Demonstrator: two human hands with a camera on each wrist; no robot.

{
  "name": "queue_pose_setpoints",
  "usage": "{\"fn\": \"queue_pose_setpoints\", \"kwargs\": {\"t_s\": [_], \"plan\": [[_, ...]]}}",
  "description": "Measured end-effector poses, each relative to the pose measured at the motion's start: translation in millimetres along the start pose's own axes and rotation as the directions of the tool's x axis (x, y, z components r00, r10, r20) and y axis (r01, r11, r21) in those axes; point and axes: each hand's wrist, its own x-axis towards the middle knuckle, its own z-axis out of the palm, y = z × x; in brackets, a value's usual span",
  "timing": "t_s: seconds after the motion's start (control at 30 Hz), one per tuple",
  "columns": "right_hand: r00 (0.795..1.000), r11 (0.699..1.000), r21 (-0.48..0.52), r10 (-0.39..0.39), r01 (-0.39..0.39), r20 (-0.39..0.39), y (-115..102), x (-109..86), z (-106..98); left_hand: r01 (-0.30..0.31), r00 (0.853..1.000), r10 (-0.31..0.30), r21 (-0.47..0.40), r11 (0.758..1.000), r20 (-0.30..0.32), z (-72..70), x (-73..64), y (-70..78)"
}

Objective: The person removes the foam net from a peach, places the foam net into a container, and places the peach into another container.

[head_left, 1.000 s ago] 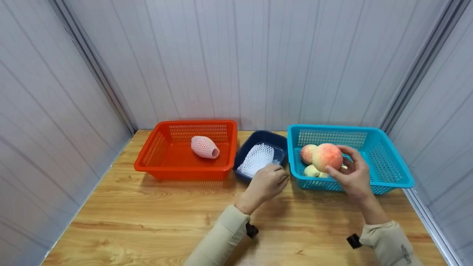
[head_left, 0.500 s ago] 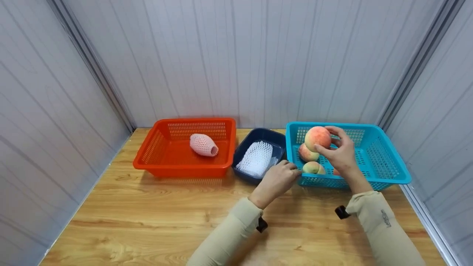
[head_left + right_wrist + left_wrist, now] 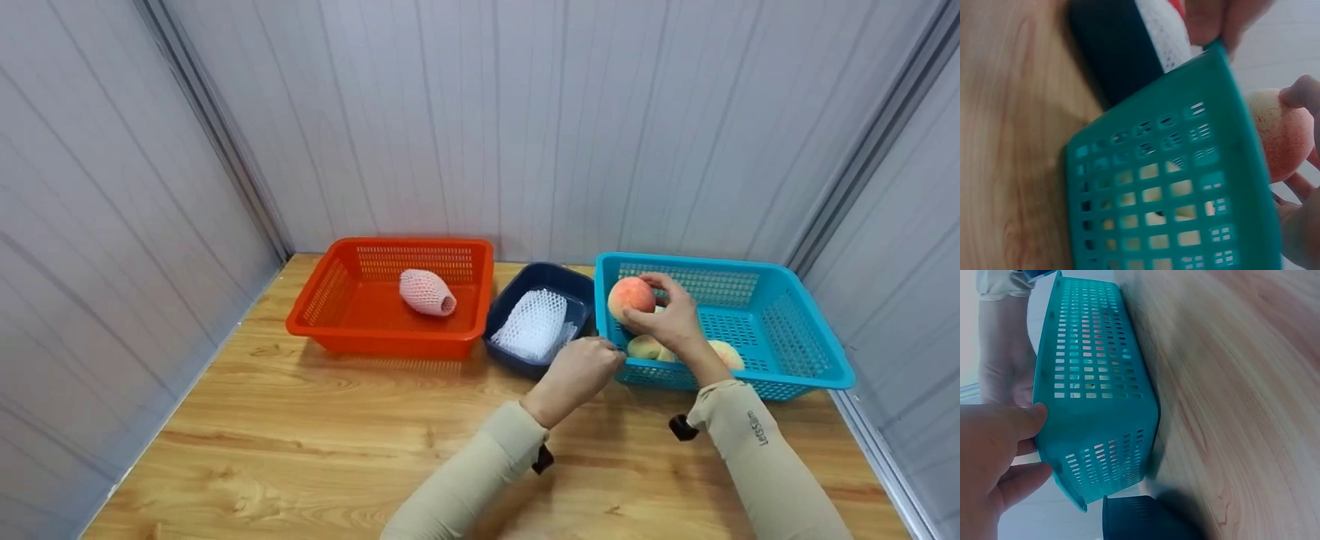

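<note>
In the head view my right hand [image 3: 675, 322] holds a pink-and-yellow peach [image 3: 630, 298] over the left end of the blue plastic basket [image 3: 814, 322]. The right wrist view shows the thumb and fingers around this peach [image 3: 1280, 135], just above the rim. Several more peaches [image 3: 726, 354] lie in the basket, partly hidden by the hand and the front wall. My left hand [image 3: 576, 375] grips the basket's front left corner. Up close in the left wrist view, thumb and fingers [image 3: 1024, 419] pinch the rim there.
Left of the blue basket stands a navy tub [image 3: 574, 281] with white foam nets [image 3: 534, 322] in it. Farther left, an orange basket [image 3: 405, 343] holds one fruit in a pinkish-white foam net [image 3: 425, 291]. Panelled walls [image 3: 480, 135] enclose the wooden table [image 3: 300, 450].
My left hand has moved right from the navy tub's front onto the blue basket's corner. The right hand has carried the peach leftward, first rising, then lowering toward the basket's left end.
</note>
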Motion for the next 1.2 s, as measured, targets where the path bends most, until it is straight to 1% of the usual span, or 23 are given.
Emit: {"fn": "queue_pose_setpoints", "kwargs": {"t_s": [0.1, 0.2, 0.4, 0.57, 0.73, 0.97, 1.2], "plan": [[0.999, 1.000, -0.008, 0.027, -0.027, 0.020, 6, -2.5, 2, 0.004, 1.000, -0.004, 0.004, 1.000, 0.009, 0.4, 0.3, 3.3], [0.999, 0.999, -0.016, 0.036, -0.036, 0.037, 11, -3.1, 6, 0.020, 1.000, -0.020, -0.015, 1.000, 0.005, 1.4, -1.6, 4.4], [0.997, 0.997, -0.062, 0.038, -0.034, 0.070, 14, 1.6, 9, 0.023, 0.999, -0.024, -0.055, 0.998, -0.028, 1.4, -2.0, 0.8], [0.995, 0.997, -0.060, 0.044, -0.039, 0.088, 16, 2.9, 9, 0.033, 0.998, -0.036, -0.063, 0.997, -0.052, 1.5, -1.2, 1.3], [0.993, 0.996, -0.072, 0.056, -0.048, 0.106, 20, 0.8, 8, 0.036, 0.998, -0.039, -0.071, 0.997, -0.042, 2.4, -2.2, 4.2], [0.993, 0.994, -0.088, 0.075, -0.067, 0.088, 21, -3.3, 9, 0.054, 0.998, -0.056, -0.086, 0.995, -0.017, 5.2, -4.2, 6.2], [0.995, 0.991, -0.115, 0.078, -0.071, 0.059, 17, -2.4, 7, 0.072, 0.997, -0.075, -0.088, 0.994, -0.035, 3.7, -3.1, 6.5]]}}
